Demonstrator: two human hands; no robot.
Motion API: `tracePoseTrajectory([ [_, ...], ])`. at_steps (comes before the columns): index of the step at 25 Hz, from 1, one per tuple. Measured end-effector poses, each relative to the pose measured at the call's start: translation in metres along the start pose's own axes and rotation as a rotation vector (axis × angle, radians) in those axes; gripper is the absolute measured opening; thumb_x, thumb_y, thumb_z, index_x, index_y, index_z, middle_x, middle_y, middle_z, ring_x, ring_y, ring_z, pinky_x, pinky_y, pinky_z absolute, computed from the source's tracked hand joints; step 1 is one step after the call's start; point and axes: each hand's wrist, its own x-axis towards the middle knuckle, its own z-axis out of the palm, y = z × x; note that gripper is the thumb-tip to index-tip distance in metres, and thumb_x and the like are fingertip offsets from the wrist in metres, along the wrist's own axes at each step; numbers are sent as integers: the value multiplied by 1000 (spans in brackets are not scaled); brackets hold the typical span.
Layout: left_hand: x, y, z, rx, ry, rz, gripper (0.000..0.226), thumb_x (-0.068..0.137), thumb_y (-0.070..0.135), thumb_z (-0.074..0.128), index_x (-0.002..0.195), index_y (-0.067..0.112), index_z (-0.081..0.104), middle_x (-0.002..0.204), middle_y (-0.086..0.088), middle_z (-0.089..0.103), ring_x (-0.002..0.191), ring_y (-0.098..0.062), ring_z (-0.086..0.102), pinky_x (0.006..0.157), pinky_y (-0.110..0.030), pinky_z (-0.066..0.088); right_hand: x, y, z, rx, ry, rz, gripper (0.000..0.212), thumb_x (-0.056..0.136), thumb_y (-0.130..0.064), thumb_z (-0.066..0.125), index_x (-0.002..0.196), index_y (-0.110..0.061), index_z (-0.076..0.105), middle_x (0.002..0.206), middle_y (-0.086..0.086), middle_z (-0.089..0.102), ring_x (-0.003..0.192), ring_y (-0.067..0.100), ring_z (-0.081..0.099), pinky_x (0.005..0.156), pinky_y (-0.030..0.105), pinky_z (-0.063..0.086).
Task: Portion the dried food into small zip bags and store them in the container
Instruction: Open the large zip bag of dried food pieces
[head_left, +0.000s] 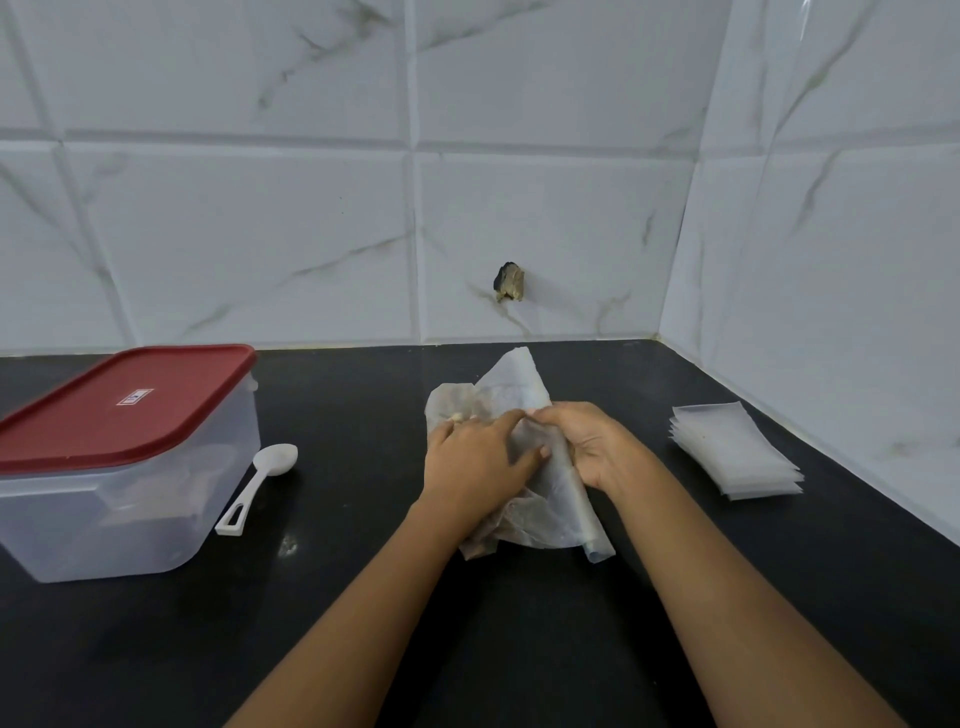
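Observation:
A large crumpled clear plastic bag (511, 389) holding brownish dried food lies on the black counter in the middle. My left hand (475, 457) rests on the bag with fingers spread, its fingertips pinching the plastic. My right hand (587, 441) grips the bag's folded right edge, fingers curled round it. At the left stands a clear plastic container (124, 499) with its red lid (119, 400) on; a few filled bags show dimly inside. A stack of small empty zip bags (735, 449) lies at the right.
A white plastic spoon (260, 483) lies beside the container, bowl away from me. The black counter (363, 597) meets white marble-patterned tile walls at the back and right. A dark hole (509, 282) marks the back wall.

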Motion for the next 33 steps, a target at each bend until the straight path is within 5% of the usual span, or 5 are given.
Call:
tracePoseTrajectory([
  [9,0,-1,3,97,-67,79,50,96,39,36,144,40,23,142,6,45,137,-19,32,115,-38,14,-5,-5,-23,60,-3,35,15,89,-1,53,78,2,62,70,13,66,64,23,62,62,36,55],
  [15,6,11,-13,-573,294,39,29,90,26,56,118,17,54,107,2,56,95,-8,52,86,-21,45,-7,-8,-11,-40,19,-98,19,86,-4,60,105,-3,60,92,17,67,78,27,65,78,43,57],
  [19,0,21,-9,-705,55,36,36,87,29,62,120,18,52,98,5,58,86,-8,59,77,-19,51,-14,-13,-7,-35,-7,-66,10,88,-1,53,85,-3,62,82,16,64,65,22,62,50,28,51],
  [22,0,17,-6,-699,10,-15,45,86,35,62,127,23,47,102,6,59,90,-7,60,77,-19,52,-17,-20,-20,208,-118,55,17,92,-5,47,101,4,58,93,19,61,76,28,60,42,26,50],
  [33,2,20,-9,-781,235,-93,21,94,14,50,114,14,57,93,3,62,77,-6,61,72,-19,54,-24,-19,-14,-89,0,-161,22,83,-2,64,104,-8,58,90,16,66,70,25,63,61,34,55],
])
